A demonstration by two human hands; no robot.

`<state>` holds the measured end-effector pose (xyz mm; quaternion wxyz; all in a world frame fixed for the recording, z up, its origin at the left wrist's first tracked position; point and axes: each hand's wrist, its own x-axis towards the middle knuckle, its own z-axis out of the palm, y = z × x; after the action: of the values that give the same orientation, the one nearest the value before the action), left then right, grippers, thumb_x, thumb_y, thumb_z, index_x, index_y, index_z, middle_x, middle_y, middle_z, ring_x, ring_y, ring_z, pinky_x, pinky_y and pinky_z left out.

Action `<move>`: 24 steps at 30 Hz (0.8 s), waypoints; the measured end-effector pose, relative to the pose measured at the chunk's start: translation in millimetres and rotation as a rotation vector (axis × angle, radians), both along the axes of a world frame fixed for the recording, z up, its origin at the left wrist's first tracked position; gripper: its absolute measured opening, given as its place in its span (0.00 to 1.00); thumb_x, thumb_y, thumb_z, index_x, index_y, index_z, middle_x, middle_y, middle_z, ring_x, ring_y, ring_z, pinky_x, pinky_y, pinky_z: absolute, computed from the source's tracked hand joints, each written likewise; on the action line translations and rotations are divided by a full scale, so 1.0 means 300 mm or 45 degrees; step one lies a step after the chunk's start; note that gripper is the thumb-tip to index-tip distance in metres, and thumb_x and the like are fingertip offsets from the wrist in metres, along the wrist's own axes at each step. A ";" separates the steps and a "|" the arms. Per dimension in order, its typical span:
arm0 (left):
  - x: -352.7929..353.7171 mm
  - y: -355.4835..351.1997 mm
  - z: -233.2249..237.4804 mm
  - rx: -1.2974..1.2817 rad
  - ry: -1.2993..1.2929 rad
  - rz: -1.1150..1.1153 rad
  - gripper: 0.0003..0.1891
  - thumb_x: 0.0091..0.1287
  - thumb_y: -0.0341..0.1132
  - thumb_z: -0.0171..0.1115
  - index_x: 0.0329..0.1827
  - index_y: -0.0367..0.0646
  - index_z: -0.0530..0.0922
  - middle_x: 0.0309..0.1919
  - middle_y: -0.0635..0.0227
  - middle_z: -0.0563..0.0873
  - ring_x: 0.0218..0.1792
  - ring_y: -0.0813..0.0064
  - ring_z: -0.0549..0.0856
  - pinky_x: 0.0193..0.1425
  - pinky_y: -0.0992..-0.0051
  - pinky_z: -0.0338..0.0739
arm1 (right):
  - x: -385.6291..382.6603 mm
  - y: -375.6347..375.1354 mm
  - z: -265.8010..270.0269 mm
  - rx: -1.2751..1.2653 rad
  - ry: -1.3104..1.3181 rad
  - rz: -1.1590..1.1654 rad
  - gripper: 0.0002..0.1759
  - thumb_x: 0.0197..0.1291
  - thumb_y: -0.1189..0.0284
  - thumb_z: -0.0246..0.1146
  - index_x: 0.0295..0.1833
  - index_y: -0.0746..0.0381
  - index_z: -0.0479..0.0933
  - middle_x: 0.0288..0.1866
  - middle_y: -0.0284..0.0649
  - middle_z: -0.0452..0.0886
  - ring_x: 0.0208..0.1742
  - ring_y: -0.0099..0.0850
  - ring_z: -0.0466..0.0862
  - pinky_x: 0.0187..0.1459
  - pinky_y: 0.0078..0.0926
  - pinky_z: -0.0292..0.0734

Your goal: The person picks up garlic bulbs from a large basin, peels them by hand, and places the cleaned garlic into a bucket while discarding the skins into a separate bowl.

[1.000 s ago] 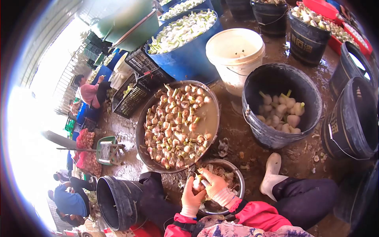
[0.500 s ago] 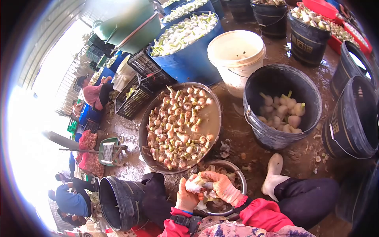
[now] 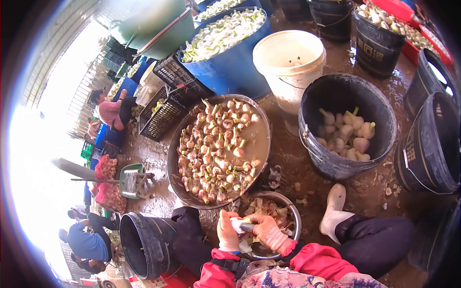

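My left hand (image 3: 228, 233) is closed around a white garlic bulb (image 3: 236, 223), mostly covered by the fingers. My right hand (image 3: 270, 234) grips a short grey knife-like tool (image 3: 247, 227) whose end meets the bulb. Both hands wear pale, stained coverings. Beneath them is a metal bowl (image 3: 297, 222) with loose garlic skins (image 3: 269, 210). Just beyond sits a wide round tub (image 3: 267, 139), where many unpeeled garlic bulbs (image 3: 211, 149) lie in brownish water. To the right, a black bucket (image 3: 331, 161) holds several peeled white bulbs (image 3: 346, 132).
A cream bucket (image 3: 288, 72) and a blue tub (image 3: 216, 77) heaped with garlic stand behind. Black crates (image 3: 161, 117) are at the left. An overturned black bucket (image 3: 149, 245) lies by my left leg. More black buckets (image 3: 425, 149) line the right. Other people (image 3: 113, 110) sit at left.
My left hand has turned more upright, with its fingers further over the bulb. My right hand and the grey tool have shifted slightly left and down. The view has tilted a little.
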<state>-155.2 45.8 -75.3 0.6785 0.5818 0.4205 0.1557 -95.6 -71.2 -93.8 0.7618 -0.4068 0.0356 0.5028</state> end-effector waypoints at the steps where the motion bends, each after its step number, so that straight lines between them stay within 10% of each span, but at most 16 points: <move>1: 0.017 0.017 -0.008 -0.017 0.030 -0.020 0.30 0.66 0.65 0.50 0.33 0.41 0.77 0.23 0.68 0.78 0.24 0.76 0.79 0.29 0.76 0.74 | 0.009 -0.011 0.027 -0.068 -0.091 -0.020 0.11 0.56 0.75 0.67 0.45 0.65 0.81 0.35 0.33 0.82 0.32 0.20 0.78 0.33 0.17 0.74; 6: 0.036 0.012 -0.003 -0.364 0.073 -0.018 0.28 0.67 0.62 0.51 0.39 0.42 0.77 0.28 0.69 0.81 0.27 0.77 0.78 0.33 0.76 0.74 | -0.014 0.010 -0.045 -0.109 -0.270 -0.198 0.11 0.56 0.76 0.65 0.45 0.63 0.82 0.33 0.30 0.81 0.29 0.17 0.76 0.29 0.15 0.69; 10: 0.003 -0.034 -0.049 0.312 -0.093 -0.365 0.24 0.71 0.50 0.54 0.59 0.39 0.68 0.43 0.65 0.80 0.46 0.75 0.78 0.53 0.75 0.73 | 0.053 -0.035 -0.054 -0.038 0.070 -0.138 0.13 0.56 0.79 0.63 0.48 0.61 0.82 0.35 0.31 0.81 0.27 0.17 0.75 0.27 0.17 0.69; 14: -0.067 0.033 -0.098 0.653 0.226 -0.630 0.38 0.61 0.55 0.66 0.64 0.36 0.65 0.47 0.66 0.77 0.46 0.75 0.78 0.50 0.76 0.74 | 0.032 -0.029 -0.102 -0.342 -0.344 0.078 0.14 0.54 0.77 0.66 0.48 0.60 0.82 0.36 0.30 0.82 0.32 0.19 0.78 0.33 0.20 0.74; 16: -0.066 -0.008 0.003 -0.059 0.257 -0.457 0.40 0.58 0.56 0.68 0.64 0.36 0.65 0.45 0.68 0.78 0.45 0.77 0.78 0.45 0.77 0.75 | 0.032 -0.034 -0.042 -0.374 -0.598 0.110 0.14 0.54 0.80 0.61 0.47 0.61 0.82 0.35 0.33 0.82 0.34 0.21 0.80 0.35 0.22 0.75; 18: -0.066 -0.012 -0.004 -0.067 0.213 -0.376 0.37 0.58 0.53 0.69 0.63 0.37 0.67 0.42 0.70 0.79 0.42 0.78 0.78 0.40 0.79 0.75 | 0.014 -0.020 -0.060 -0.232 -1.271 -0.055 0.12 0.55 0.80 0.59 0.45 0.62 0.82 0.34 0.36 0.83 0.31 0.24 0.81 0.31 0.23 0.75; 24: -0.057 0.000 -0.050 -0.860 -0.429 -0.091 0.26 0.62 0.53 0.65 0.55 0.43 0.74 0.42 0.63 0.82 0.37 0.69 0.81 0.41 0.71 0.78 | 0.002 -0.015 -0.020 -0.168 -0.593 -0.074 0.09 0.56 0.82 0.62 0.42 0.64 0.83 0.35 0.40 0.84 0.32 0.26 0.82 0.33 0.23 0.77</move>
<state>-172.3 45.7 -90.2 0.8968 0.3058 0.3101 0.0782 -95.0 -75.8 -99.8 0.7355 -0.5594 -0.0966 0.3700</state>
